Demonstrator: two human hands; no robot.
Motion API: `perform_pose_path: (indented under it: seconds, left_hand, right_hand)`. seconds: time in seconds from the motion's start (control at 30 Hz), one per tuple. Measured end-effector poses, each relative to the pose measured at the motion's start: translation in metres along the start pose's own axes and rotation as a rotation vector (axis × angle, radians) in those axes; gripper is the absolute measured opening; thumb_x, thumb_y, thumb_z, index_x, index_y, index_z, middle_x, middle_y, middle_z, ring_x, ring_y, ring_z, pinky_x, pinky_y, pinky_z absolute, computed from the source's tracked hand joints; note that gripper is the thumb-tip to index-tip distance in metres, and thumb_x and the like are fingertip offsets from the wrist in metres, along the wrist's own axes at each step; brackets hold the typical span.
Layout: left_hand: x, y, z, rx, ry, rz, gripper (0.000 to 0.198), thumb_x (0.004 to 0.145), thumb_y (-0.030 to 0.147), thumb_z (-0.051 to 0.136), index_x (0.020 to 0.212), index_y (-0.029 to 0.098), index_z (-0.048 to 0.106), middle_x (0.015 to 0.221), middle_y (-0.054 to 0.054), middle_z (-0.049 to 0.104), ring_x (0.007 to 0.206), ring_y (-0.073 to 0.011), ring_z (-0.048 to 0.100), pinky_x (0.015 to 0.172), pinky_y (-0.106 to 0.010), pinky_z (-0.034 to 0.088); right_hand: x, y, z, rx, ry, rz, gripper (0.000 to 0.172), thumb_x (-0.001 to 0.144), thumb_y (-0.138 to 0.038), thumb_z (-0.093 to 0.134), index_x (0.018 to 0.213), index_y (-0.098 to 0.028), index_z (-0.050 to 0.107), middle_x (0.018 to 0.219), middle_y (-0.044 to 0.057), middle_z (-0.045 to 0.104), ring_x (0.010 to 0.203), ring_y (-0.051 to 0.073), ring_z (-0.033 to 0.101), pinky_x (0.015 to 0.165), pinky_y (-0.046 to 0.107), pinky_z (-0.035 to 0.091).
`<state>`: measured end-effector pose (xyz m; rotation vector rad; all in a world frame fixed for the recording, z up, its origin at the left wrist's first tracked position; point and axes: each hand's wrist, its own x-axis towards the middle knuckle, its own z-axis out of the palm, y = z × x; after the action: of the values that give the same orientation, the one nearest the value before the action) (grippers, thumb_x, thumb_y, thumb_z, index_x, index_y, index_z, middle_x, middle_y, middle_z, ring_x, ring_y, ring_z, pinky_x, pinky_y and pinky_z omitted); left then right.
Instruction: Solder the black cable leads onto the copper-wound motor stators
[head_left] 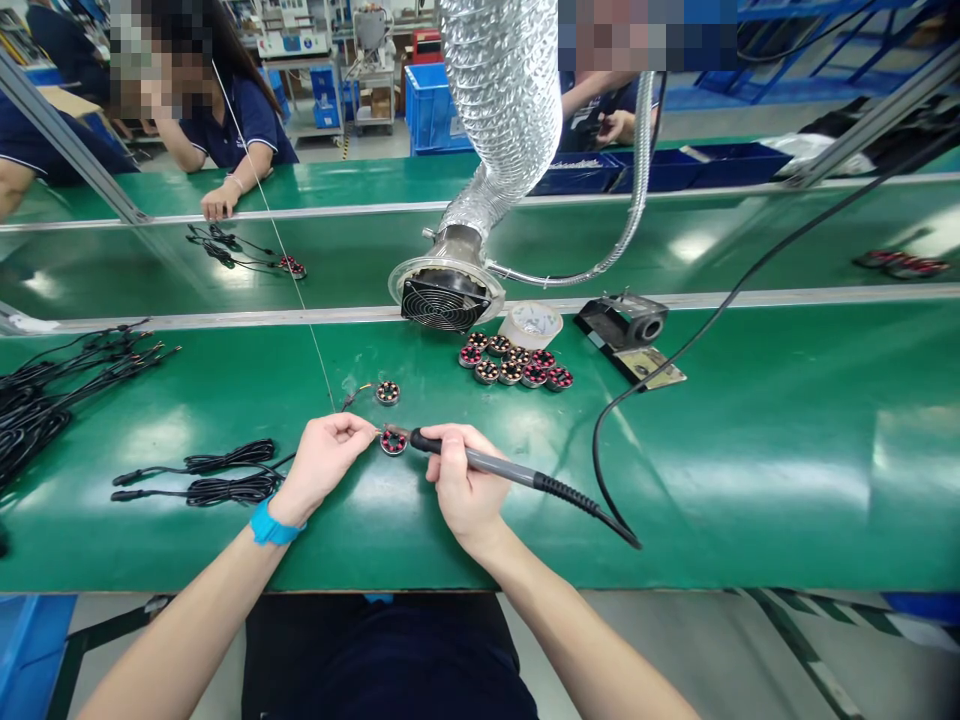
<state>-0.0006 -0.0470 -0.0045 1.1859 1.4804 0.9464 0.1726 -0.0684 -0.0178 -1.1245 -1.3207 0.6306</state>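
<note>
Green benchtop (750, 440) spreads below a silver duct (502, 90), with a soldering iron (502, 466) held in the right hand (466, 485), the left hand (324, 458) narrowly pinching something too fine to make out, and between them a red-wound ring (394, 449) by the iron's tip, apparently being soldered, the next move likely calling for stillness.

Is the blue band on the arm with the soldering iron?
No, the blue band circles the left wrist, while the right grip holds the soldering iron.
</note>
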Motion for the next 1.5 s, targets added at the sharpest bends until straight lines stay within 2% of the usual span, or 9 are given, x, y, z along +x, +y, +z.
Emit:
perform_pose_path:
  seconds: [0.27, 0.53, 0.73, 0.93, 1.2, 1.3, 1.5]
  left_hand:
    - [-0.001, 0.002, 0.0, 0.003, 0.001, -0.005, 0.024, 0.072, 0.038, 0.073, 0.072, 0.014, 0.07, 0.05, 0.003, 0.055, 0.046, -0.0083, 0.039, 0.047, -0.023, 0.029]
    - [-0.001, 0.002, 0.0, 0.023, -0.007, -0.008, 0.023, 0.073, 0.037, 0.071, 0.073, 0.014, 0.07, 0.051, 0.003, 0.055, 0.047, -0.0081, 0.038, 0.047, -0.023, 0.029]
    - [-0.002, 0.002, -0.001, 0.032, -0.014, 0.009, 0.021, 0.074, 0.035, 0.07, 0.073, 0.014, 0.07, 0.057, 0.0, 0.061, 0.051, -0.0098, 0.046, 0.05, -0.022, 0.033]
    - [-0.006, -0.002, -0.001, 0.095, -0.028, 0.123, 0.018, 0.074, 0.032, 0.069, 0.075, 0.014, 0.07, 0.069, -0.002, 0.067, 0.064, -0.0142, 0.058, 0.061, -0.023, 0.044]
    - [-0.012, -0.003, -0.002, 0.372, 0.003, 0.378, 0.016, 0.082, 0.023, 0.058, 0.074, 0.018, 0.07, 0.073, -0.003, 0.063, 0.068, -0.0149, 0.055, 0.065, -0.025, 0.041]
    - [-0.012, -0.004, -0.002, 0.381, 0.012, 0.388, 0.016, 0.084, 0.023, 0.057, 0.074, 0.018, 0.069, 0.072, -0.002, 0.062, 0.067, -0.0146, 0.054, 0.064, -0.025, 0.04]
    - [-0.01, -0.006, -0.002, 0.281, -0.018, 0.305, 0.017, 0.085, 0.027, 0.058, 0.077, 0.017, 0.069, 0.076, -0.003, 0.065, 0.069, -0.0154, 0.058, 0.065, -0.025, 0.043]
  right_hand:
    - [0.0, 0.001, 0.0, 0.001, -0.012, -0.017, 0.032, 0.1, -0.031, 0.044, 0.087, -0.017, 0.07, 0.049, -0.004, 0.057, 0.041, 0.012, 0.056, 0.046, 0.023, 0.044]
    - [-0.001, 0.0, 0.0, -0.037, -0.015, -0.016, 0.035, 0.099, -0.034, 0.043, 0.086, -0.017, 0.07, 0.059, 0.001, 0.064, 0.049, 0.014, 0.062, 0.048, 0.025, 0.047]
    - [0.002, -0.001, 0.002, -0.057, -0.044, -0.029, 0.031, 0.1, -0.032, 0.043, 0.093, -0.019, 0.07, 0.066, 0.001, 0.066, 0.058, 0.015, 0.065, 0.056, 0.027, 0.053]
    - [0.009, -0.003, 0.008, -0.025, -0.156, -0.129, 0.023, 0.099, -0.023, 0.049, 0.112, -0.021, 0.067, 0.09, 0.005, 0.067, 0.078, 0.016, 0.066, 0.076, 0.03, 0.056]
    - [0.011, -0.002, 0.011, -0.037, -0.16, -0.096, 0.025, 0.097, -0.016, 0.048, 0.113, -0.023, 0.065, 0.098, 0.005, 0.061, 0.083, 0.015, 0.064, 0.078, 0.028, 0.054]
    - [0.01, 0.001, 0.013, -0.035, -0.188, -0.111, 0.028, 0.094, -0.012, 0.052, 0.116, -0.025, 0.063, 0.1, 0.004, 0.059, 0.086, 0.015, 0.064, 0.082, 0.029, 0.055]
    - [0.009, 0.01, 0.023, -0.015, -0.312, -0.184, 0.042, 0.09, -0.008, 0.053, 0.126, -0.028, 0.056, 0.106, 0.004, 0.053, 0.088, 0.014, 0.065, 0.085, 0.029, 0.057]
